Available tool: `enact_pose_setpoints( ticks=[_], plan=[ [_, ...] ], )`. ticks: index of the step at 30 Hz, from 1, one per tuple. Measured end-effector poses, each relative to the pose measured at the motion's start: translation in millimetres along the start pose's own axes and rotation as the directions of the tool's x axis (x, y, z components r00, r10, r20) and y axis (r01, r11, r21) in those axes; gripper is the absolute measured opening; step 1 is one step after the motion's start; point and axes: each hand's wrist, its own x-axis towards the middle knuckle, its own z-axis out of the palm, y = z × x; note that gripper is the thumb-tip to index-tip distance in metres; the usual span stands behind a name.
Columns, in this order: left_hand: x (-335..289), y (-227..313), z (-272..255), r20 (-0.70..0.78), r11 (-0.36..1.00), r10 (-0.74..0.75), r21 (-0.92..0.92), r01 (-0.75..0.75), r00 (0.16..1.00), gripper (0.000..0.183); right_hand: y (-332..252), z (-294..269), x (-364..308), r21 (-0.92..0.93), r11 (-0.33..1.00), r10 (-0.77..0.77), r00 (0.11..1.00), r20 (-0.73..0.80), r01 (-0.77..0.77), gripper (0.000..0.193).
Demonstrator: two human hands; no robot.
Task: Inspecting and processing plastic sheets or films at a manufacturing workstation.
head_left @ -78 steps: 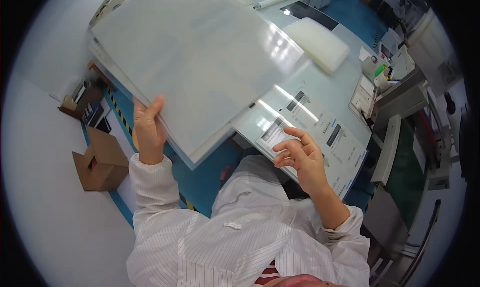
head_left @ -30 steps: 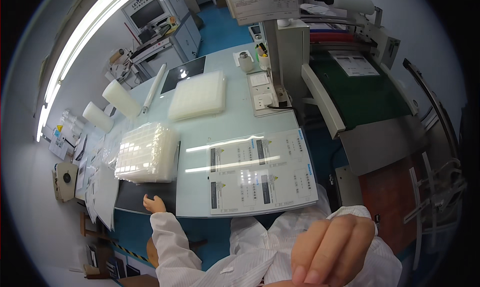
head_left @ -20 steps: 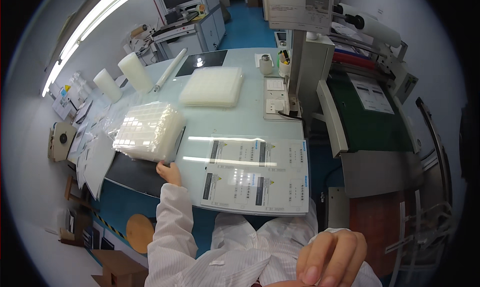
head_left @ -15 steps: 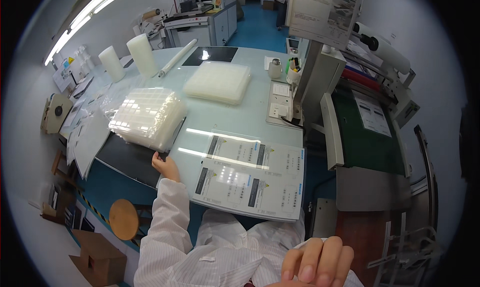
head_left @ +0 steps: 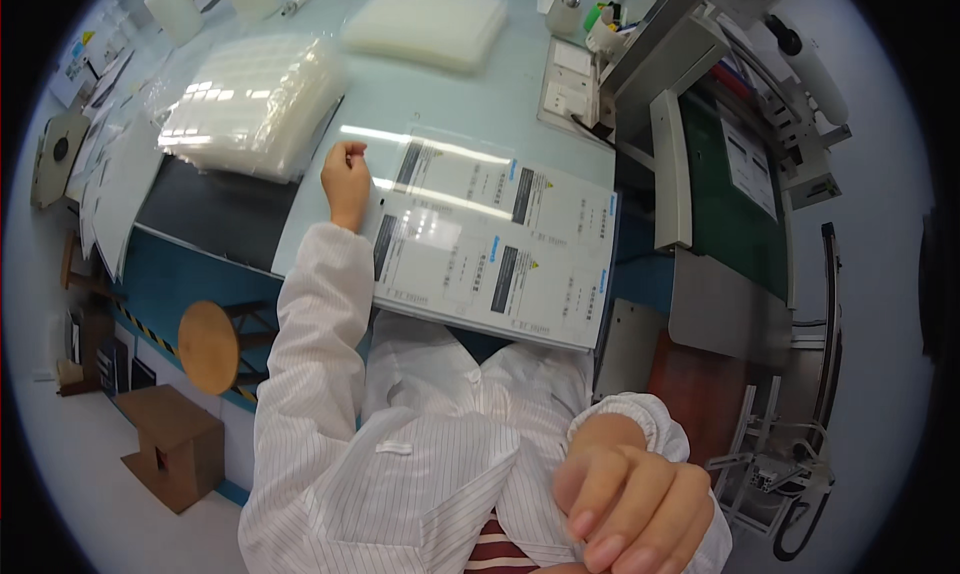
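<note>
Flat on the near side of the bench (head_left: 425,102), right in front of the person's lap, lie the glossy printed sheets (head_left: 455,264), with dark label blocks and small yellow triangles on the top one, and streaks of light shining across it. Just off their left edge is the left hand (head_left: 346,184), its grip curled in on itself; from here I can't tell whether anything is pinched inside, or whether the hand rests on the bench or floats over it. The right hand (head_left: 640,504) is up close to the person's chest, well apart from the sheets, fingers bent and side by side; its palm is turned out of sight, so I can't tell if that grip holds anything.

Left of the sheets, a shiny plastic-wrapped bundle (head_left: 250,104) sits partly on a dark panel (head_left: 215,209). Farther back is a pale, translucent block (head_left: 430,24). Over to the right, a machine's green bed (head_left: 710,204) carries another printed sheet (head_left: 748,164). Down on the left stand a round wooden stool (head_left: 208,347) and a cardboard box (head_left: 190,444).
</note>
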Motion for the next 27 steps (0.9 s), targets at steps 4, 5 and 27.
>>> enact_pose_setpoints(
  ticks=[4,5,27],
  plan=[
    [4.5,-6.8,2.9,0.032,0.990,-0.055,-0.131,0.059,0.998,0.019,3.0,-14.9,-0.1,0.052,0.999,-0.001,0.979,0.203,-0.010,0.006],
    [5.3,-5.0,8.2,0.046,0.991,-0.025,-0.133,0.031,0.999,0.019,3.5,-15.4,-2.4,0.076,0.997,-0.006,0.983,0.185,-0.008,0.007],
    [1.5,-7.8,1.2,0.185,0.956,-0.107,-0.250,0.152,0.977,0.021,34.0,-191.0,-109.7,-0.563,0.553,0.086,0.714,-0.694,-0.614,0.017]
  ],
)
